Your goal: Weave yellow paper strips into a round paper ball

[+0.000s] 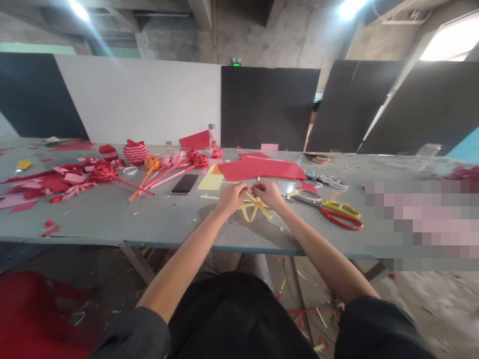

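Here, narrow pale yellow paper strips point(264, 210) cross beneath both hands, near the grey tabletop's point(157, 222) front edge.
The left hand's point(232, 197) fingers pinch a strip; the right hand's point(270, 194) curl close by, their hold unclear. Flat red paper sheets point(258, 168) lie just beyond, metal scissors with yellow and red handles point(321, 204) rightward, a flat black phone point(185, 183) leftward; bare surface separates phone and front edge.

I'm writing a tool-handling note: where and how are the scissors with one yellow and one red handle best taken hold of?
Likely by the yellow loop and red loop, the right hand coming from the near right: both loops lie toward that side, while the blades point left.
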A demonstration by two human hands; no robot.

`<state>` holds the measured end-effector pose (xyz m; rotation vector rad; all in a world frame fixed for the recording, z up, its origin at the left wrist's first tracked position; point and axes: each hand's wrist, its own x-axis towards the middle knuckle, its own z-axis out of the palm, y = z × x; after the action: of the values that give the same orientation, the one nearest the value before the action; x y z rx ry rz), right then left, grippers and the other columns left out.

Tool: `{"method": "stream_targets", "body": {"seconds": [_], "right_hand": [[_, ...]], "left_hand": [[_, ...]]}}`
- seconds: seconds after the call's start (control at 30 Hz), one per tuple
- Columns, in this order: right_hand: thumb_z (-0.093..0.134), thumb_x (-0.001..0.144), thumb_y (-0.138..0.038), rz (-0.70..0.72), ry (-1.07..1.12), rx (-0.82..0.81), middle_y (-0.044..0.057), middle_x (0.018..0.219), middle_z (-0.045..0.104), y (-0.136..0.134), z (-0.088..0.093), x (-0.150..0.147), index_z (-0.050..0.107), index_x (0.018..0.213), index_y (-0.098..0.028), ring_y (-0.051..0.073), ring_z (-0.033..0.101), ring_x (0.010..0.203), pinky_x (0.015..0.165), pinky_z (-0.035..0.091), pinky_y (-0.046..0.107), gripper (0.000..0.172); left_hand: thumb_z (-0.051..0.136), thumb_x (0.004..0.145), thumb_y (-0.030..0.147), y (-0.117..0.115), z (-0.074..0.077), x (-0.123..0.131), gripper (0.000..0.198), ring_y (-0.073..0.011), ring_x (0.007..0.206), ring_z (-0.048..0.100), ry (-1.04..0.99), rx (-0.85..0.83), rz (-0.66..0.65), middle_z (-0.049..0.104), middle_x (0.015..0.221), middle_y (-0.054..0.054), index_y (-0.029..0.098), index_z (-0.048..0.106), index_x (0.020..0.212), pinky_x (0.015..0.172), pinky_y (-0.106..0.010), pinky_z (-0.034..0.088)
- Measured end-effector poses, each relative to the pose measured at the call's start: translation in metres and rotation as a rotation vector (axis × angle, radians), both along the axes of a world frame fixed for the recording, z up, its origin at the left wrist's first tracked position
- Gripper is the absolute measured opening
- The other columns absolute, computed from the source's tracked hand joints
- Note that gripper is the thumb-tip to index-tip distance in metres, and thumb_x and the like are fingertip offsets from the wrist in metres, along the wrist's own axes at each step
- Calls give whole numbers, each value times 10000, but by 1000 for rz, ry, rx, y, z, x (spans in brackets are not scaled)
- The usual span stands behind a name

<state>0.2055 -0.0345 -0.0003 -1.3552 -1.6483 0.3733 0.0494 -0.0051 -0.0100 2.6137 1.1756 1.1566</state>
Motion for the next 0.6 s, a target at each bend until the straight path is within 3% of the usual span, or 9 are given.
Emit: {"method": "stream_targets", "body": {"seconds": [0.27,0.6], "right_hand": [[493,731,-217,92,-155,146,25,677,647,3,-7,3,643,740,-154,126,542,599,556,369,221,163],[439,797,-195,105,-257,145,37,755,651,9,-11,9,629,815,-173,146,552,663,610,375,238,192]], "left_hand": [[464,828,244,-4,2,1,196,-182,789,613,71,48,28,677,860,-45,200,631,920,667,-243,419],[414,874,273,-3,4,0,242,-174,750,605,116,38,14,671,809,-36,195,643,883,607,-229,379]]}}
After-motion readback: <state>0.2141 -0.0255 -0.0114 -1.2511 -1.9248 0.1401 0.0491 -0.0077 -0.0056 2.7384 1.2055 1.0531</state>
